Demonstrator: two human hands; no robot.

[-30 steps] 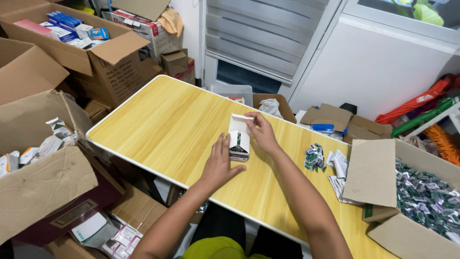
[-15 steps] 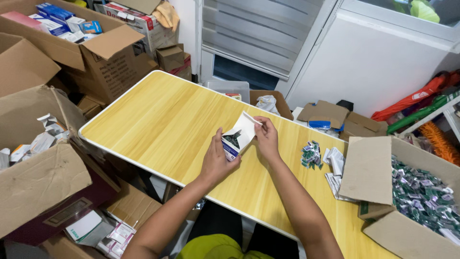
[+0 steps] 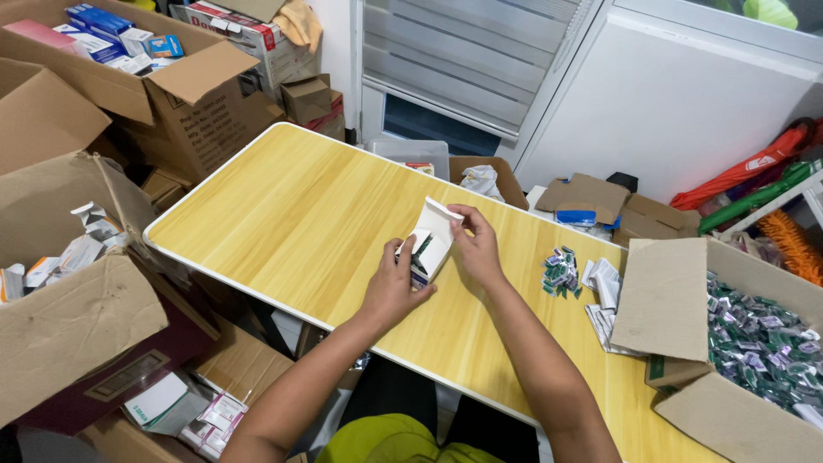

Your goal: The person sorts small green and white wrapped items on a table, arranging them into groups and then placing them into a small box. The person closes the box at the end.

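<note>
Both hands grasped one small white carton, its top flap open.
My left hand (image 3: pixel 396 283) held the carton (image 3: pixel 429 244) body over the worktop (image 3: pixel 291 214), my right hand (image 3: pixel 477 249) pinched the flap; sachets (image 3: pixel 561 273) lay unpacked beside, so I judged closing not done.

Just one cam strapped to my head, looking steeply down over my hands (image 3: pixel 437 266) at the bench (image 3: pixel 283 214), pretty close.

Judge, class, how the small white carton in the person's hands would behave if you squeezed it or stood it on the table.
The small white carton looks like thin card with its top flap open, so it would probably flex or crease under a squeeze. Held lightly by the left hand and right hand, it seems light. Stood on the wooden table, its narrow base might tip easily.
</note>
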